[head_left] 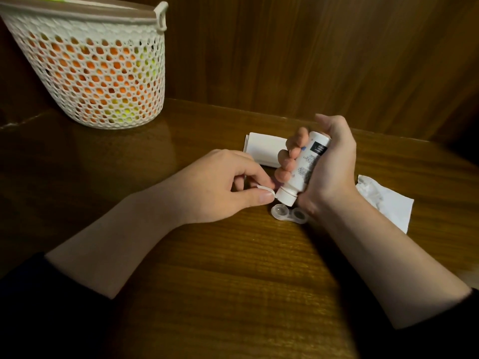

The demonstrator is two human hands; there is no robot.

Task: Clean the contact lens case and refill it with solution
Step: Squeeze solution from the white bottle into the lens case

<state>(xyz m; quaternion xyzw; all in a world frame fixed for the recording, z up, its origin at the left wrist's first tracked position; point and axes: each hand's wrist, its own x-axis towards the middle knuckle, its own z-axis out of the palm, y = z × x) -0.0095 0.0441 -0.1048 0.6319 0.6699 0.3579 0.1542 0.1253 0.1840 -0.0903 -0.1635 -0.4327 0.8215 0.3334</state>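
The small clear twin-well plastic contact lens case is seen lying uncapped on the glossy dark wooden table, and everything else is placed from it; just above its left well a white plastic solution bottle with a dark label is held tipped nozzle-down, gripped round its body by the right hand; just left of the case a small white cap is pinched between thumb and fingers of the left hand; the case is judged light and slippery, easily skidded, best steadied by its bridge or rims; the bottle is judged soft and squeezable; right of the case a crumpled white tissue is laid; behind it a white box is lying; far back-left a white perforated plastic basket is stood against wood-panelled walls.
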